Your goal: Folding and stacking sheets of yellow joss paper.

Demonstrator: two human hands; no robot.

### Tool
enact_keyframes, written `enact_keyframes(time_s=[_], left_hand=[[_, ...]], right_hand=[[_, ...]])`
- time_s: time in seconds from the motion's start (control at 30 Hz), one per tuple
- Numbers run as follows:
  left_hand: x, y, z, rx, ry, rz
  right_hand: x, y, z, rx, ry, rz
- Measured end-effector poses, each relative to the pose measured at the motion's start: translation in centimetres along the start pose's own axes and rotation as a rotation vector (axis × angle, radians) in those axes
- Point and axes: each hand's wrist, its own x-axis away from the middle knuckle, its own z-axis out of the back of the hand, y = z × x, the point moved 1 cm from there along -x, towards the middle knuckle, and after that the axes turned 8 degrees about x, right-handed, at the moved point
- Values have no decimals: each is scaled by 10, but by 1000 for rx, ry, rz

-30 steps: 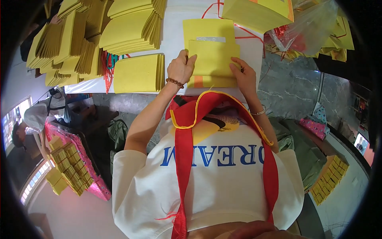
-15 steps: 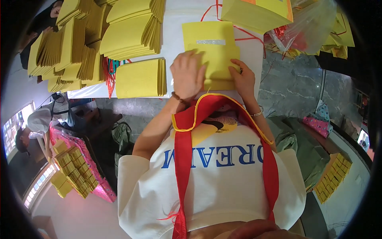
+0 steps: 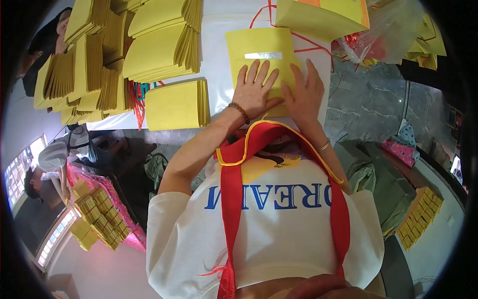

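Note:
In front of me on the white table lies yellow paper [image 3: 256, 42] with a silver strip [image 3: 263, 55] across it. My left hand [image 3: 253, 90] rests flat on this paper, fingers spread just below the strip and thumb pointing right. At the paper's right edge is my right hand [image 3: 304, 94], fingers stretched upward and apart. Neither hand holds anything that I can see. A short stack of folded yellow papers [image 3: 174, 104] sits left of my left hand.
Tall stacks of folded yellow paper [image 3: 160, 52] fill the table's left side. A thick yellow block [image 3: 318, 20], red strings [image 3: 313, 45] and a clear plastic bag [image 3: 383, 35] are at the far right. Another person [image 3: 52, 154] is at the left, by bundles of yellow paper [image 3: 102, 212].
The paper's lower part now lies folded flatter. My left hand has moved right and spread its fingers on the paper; my right hand has straightened its fingers from a bent hold.

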Motion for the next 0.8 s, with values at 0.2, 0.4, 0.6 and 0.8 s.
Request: enact_keyframes(time_s=[0.2, 0.4, 0.6, 0.8], left_hand=[[6, -8, -8, -10, -54, -6], [1, -21, -3, 393, 78, 107], [34, -14, 28, 733, 484, 375], [33, 11, 24, 30, 111, -94]], right_hand=[[-7, -17, -24, -119, -91, 360], [-1, -11, -43, -92, -26, 341], [-10, -26, -33, 161, -143, 322], [2, 5, -44, -255, -39, 219]])
